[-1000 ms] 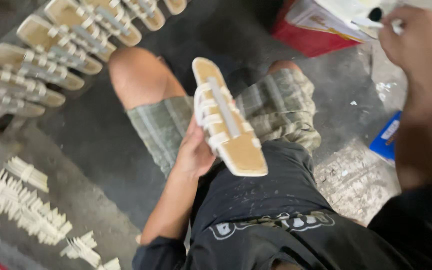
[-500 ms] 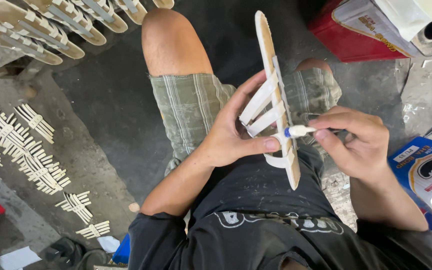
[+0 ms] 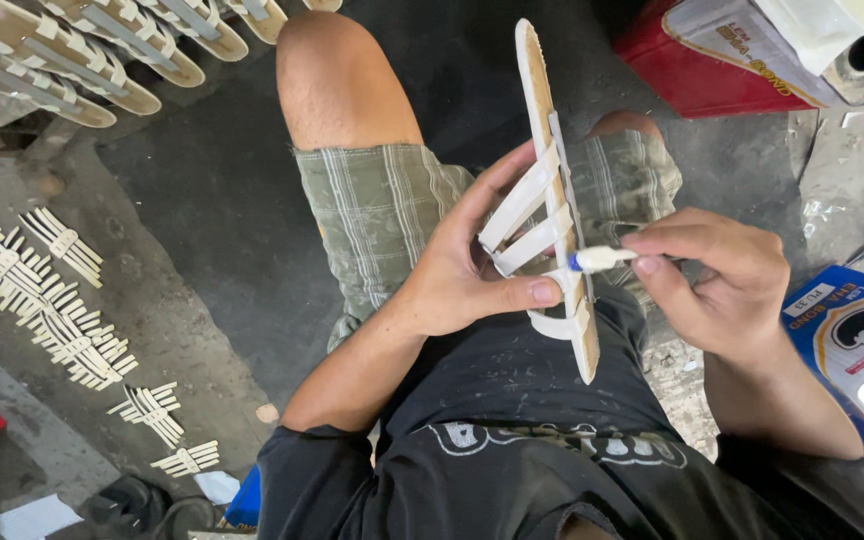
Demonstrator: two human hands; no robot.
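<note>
The left hand [image 3: 457, 275] grips a tan, flat sandal sole with pale cream straps [image 3: 552, 200], held on edge above the lap, fingers curled through the straps and thumb pressed near the lower strap. The right hand [image 3: 717, 280] pinches a small white applicator with a blue tip [image 3: 597, 260], its tip touching the sole's edge. More strapped tan sandals [image 3: 72, 50] lie on the floor at upper left, with bundles of cream straps [image 3: 42, 290] nearby.

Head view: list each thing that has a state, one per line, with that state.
Sandal sole: held on edge, straps facing the left hand.
Left hand: gripping the sole.
Right hand: holding a small applicator.
Applicator: tip touching the sole.
Red can: its opening uncapped.
</note>
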